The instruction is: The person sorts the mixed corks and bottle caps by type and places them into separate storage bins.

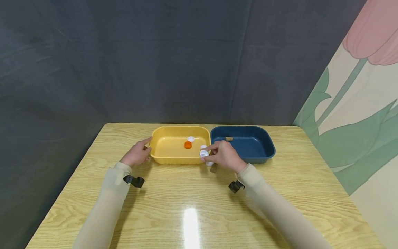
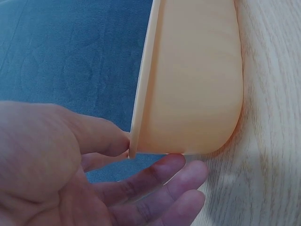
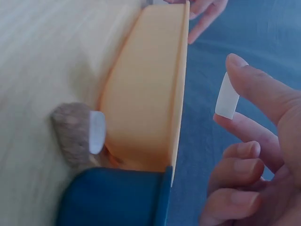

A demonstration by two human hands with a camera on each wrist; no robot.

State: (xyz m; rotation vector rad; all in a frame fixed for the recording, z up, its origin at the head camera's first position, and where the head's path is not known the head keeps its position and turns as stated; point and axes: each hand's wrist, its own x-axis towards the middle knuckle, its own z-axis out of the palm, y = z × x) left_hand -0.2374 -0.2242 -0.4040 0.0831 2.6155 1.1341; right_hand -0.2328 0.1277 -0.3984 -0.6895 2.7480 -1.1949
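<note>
My right hand pinches a white bottle cap between thumb and forefinger, above the near right corner of the yellow tray. The other fingers of that hand are bent and hold nothing. On the tabletop below it, a brown speckled piece like a cork lies against another white cap, close to the tray wall. At the yellow tray's left end, my left hand touches the rim and side with fairly straight fingers. Inside this tray lie an orange cap and a white cap.
To the right, a dark blue tray stands against the yellow one and holds a small brown cork. Both trays sit on a light wooden table, near its back edge. Behind it hangs a dark cloth.
</note>
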